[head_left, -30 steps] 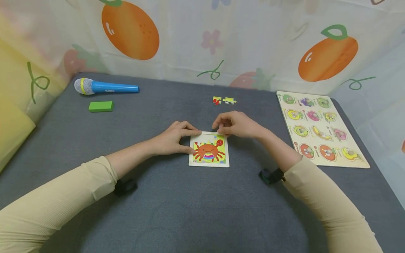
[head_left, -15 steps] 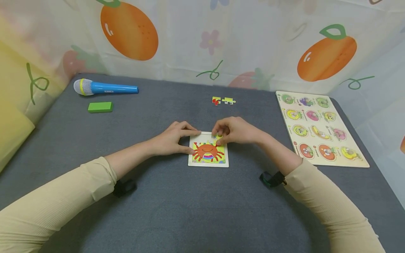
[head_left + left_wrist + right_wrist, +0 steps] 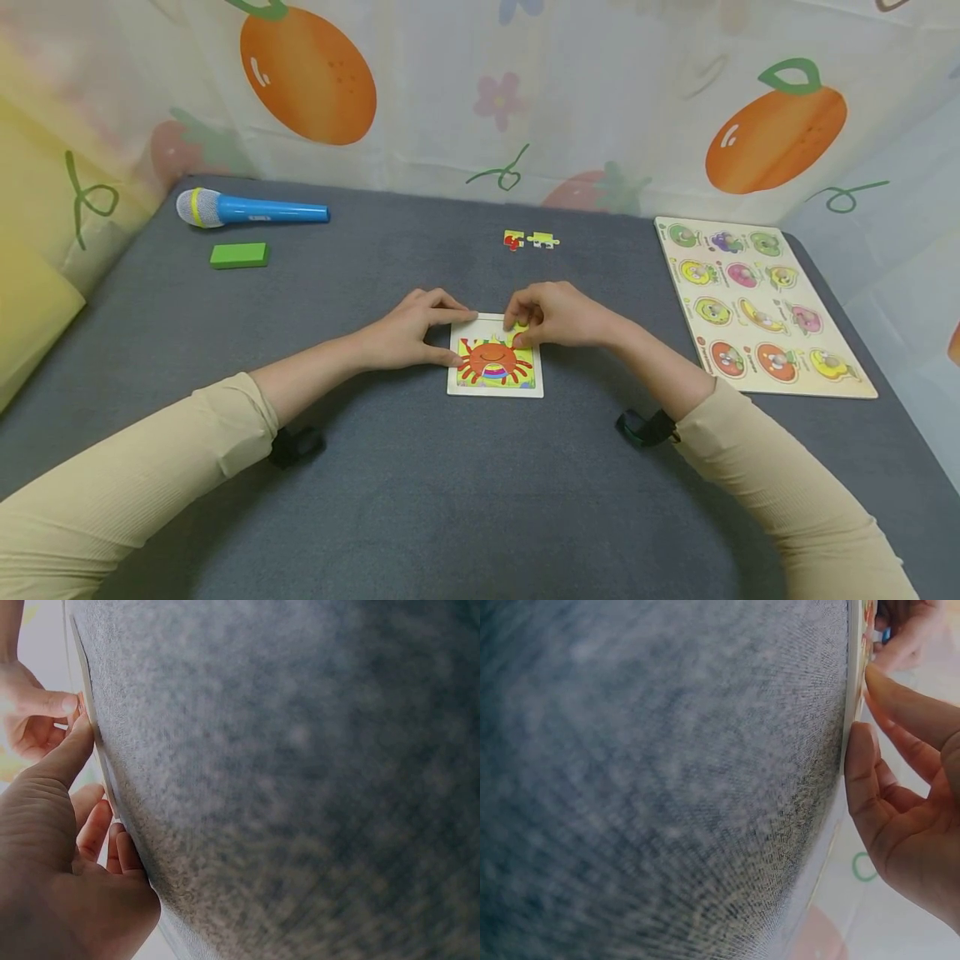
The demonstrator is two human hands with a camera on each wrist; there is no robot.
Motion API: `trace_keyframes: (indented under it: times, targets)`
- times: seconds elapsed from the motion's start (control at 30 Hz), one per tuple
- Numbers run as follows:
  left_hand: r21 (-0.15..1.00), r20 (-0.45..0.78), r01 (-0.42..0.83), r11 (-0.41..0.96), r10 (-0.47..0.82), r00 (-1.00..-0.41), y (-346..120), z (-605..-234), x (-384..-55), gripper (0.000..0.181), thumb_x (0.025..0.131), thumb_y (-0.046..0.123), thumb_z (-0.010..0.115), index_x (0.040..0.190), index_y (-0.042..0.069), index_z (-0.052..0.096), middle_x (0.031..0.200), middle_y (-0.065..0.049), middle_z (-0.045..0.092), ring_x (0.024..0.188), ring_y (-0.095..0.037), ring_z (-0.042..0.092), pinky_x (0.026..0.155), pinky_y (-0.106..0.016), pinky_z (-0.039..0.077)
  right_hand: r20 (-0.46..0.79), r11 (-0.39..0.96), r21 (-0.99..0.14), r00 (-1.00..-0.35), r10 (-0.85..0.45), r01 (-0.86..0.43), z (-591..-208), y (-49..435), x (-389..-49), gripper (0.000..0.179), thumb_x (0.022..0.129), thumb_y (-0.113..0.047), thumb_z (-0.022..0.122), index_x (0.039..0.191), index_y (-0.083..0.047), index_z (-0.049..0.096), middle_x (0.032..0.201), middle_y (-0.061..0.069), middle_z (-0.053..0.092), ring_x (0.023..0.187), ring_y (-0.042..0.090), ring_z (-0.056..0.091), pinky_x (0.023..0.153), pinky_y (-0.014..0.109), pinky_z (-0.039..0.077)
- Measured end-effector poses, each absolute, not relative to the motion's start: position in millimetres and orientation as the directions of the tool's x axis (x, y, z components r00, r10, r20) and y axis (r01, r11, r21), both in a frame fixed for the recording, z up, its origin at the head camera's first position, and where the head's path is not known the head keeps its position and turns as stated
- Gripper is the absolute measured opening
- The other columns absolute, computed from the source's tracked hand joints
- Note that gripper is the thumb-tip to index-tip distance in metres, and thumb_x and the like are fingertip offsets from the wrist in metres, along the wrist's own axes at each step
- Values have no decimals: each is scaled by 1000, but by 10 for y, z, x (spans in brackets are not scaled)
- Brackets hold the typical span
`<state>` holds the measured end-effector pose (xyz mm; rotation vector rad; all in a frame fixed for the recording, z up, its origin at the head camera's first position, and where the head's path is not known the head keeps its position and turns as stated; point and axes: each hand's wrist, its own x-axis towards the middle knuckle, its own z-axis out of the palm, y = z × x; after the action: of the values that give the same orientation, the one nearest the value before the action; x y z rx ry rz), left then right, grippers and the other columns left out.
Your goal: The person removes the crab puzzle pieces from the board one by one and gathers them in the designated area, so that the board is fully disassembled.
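Note:
A small square crab jigsaw puzzle (image 3: 495, 361) in a pale frame lies on the dark table, with white bare backing showing at its upper left. My left hand (image 3: 416, 329) holds the frame by its left side, thumb low and index finger at the top corner. Over the upper right part my right hand (image 3: 558, 312) has thumb and index finger curled on a yellow-green puzzle piece with a red claw, partly hidden by the fingertips. The left wrist view shows the left thumb (image 3: 64, 757) at the frame's edge; in the right wrist view the right hand (image 3: 915, 772) touches the frame.
Two loose puzzle pieces (image 3: 531, 240) lie behind the puzzle. At the right is a fruit peg board (image 3: 712, 332). A blue toy microphone (image 3: 255, 208) and a green block (image 3: 238, 255) lie at the back left. A printed curtain (image 3: 442, 100) hangs behind the table (image 3: 480, 500).
My right hand has come down from the frame's top edge onto the upper right puzzle piece, and its fingers now cover part of it. The left hand has stayed in place.

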<state>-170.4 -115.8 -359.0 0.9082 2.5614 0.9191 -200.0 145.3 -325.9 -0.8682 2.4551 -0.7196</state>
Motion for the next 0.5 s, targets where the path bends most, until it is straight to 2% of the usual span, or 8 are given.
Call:
trace_keyframes:
  times: [0.27,0.5]
  targets:
    - [637,-22,491,594,651,-759,-1150,-3580,-1687,66,82,28,80,140,12,56,135,-8,55,118,-27,43,99,-44,34,-217,666,-599,-711,-669,-444,-3274,1457,-1990,13,83,-16,79,95,-15,73,83,2,59,71,14,51,67,28,42]
    - [638,-24,487,597,648,-762,-1154,-3574,-1686,65,82,28,80,141,12,56,135,-8,54,117,-26,43,97,-41,34,-223,669,-594,-707,-671,-447,-3283,1453,-2005,12,84,-16,78,95,-15,73,85,3,61,74,15,52,69,28,43]
